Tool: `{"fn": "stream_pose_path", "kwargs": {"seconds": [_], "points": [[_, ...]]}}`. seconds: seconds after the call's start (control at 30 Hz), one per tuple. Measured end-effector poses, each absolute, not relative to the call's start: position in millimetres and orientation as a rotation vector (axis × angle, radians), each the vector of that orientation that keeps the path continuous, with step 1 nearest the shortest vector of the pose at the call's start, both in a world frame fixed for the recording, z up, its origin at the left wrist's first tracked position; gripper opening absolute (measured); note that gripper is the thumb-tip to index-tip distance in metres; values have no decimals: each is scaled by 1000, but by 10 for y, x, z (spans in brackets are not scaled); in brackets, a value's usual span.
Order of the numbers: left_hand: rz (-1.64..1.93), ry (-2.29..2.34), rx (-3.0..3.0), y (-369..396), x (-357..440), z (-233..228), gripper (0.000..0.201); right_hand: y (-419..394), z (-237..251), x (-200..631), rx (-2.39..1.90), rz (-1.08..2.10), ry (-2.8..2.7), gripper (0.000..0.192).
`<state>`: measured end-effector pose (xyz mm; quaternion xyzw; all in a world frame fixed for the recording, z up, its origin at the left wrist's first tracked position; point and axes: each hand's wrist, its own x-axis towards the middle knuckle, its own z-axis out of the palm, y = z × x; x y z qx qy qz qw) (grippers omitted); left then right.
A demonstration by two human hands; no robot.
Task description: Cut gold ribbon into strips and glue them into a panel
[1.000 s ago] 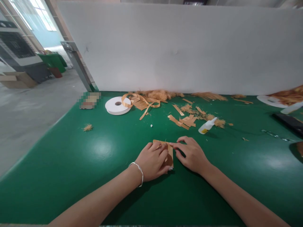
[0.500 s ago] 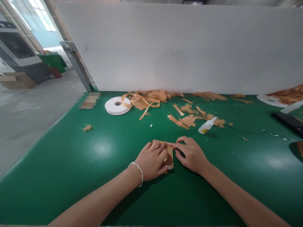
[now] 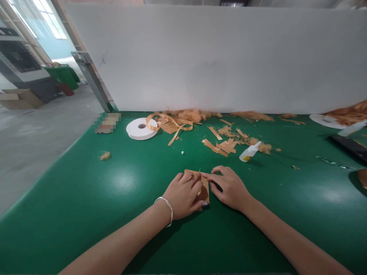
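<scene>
A small tan ribbon piece (image 3: pixel 205 187) lies flat on the green table (image 3: pixel 86 198) in front of me. My left hand (image 3: pixel 185 194), with a thin bracelet on the wrist, presses down on it and covers most of it. My right hand (image 3: pixel 229 187) sits at the piece's right edge, with its forefinger touching the top right corner. Whether the piece is folded or layered under my fingers is hidden.
Beyond my hands lie a white tape roll (image 3: pixel 141 128), a loose tan ribbon loop (image 3: pixel 169 124), several cut ribbon strips (image 3: pixel 220 146), frayed fibre tufts (image 3: pixel 195 114) and a small white glue bottle (image 3: pixel 250 151). A white partition (image 3: pixel 218 57) closes the table's far side. A dark object (image 3: pixel 351 147) lies far right.
</scene>
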<state>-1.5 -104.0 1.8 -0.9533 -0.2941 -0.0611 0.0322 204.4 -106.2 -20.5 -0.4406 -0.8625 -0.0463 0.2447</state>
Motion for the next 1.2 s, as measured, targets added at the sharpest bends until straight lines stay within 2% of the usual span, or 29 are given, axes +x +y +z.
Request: {"fn": "stream_pose_path", "kwargs": {"seconds": [0.4,0.57,0.73,0.87,1.0,1.2], "points": [[-178,-916,-2938,-1040,-16,26,44,-972,-142,2075,-1181,-103,-2260,24],[-216,-906,-2931,-1044,-24,29,44,-415,47,2269,-1737,168,-2183,18],[-257,-904,-2952,-1053,-31,30,39,226,136,2540,-2015,305,-2100,20],[-272,-910,-2958,-1057,-29,18,40,420,101,2646,-2147,453,-2069,24],[-276,-897,-2953,-1054,-23,7,40,424,109,2659,-2160,509,-2050,18],[-271,-897,-2936,-1052,-17,-11,40,406,218,2639,-2030,381,-1998,11]]}}
